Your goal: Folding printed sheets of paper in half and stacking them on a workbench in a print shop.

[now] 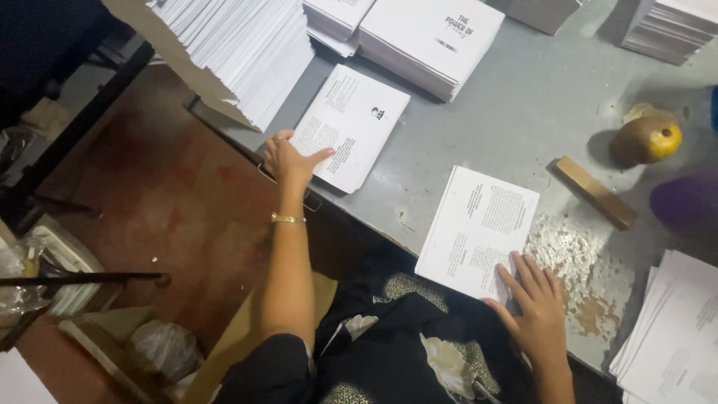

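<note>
While my left hand (288,158) lies flat on the sheets (350,126) at the table's (516,112) near edge — grip wide, thumb spread, holding nothing — my right hand (535,303) presses open fingers on the booklet (479,228) just by that edge. I judge this as gathering printed pages; next calls for a pinch on one top sheet only.

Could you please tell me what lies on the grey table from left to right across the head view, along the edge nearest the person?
Left hand → printed sheets under it → second printed stack → right hand → wooden block → yellowish round fruit → paper stack at the right edge.
</note>
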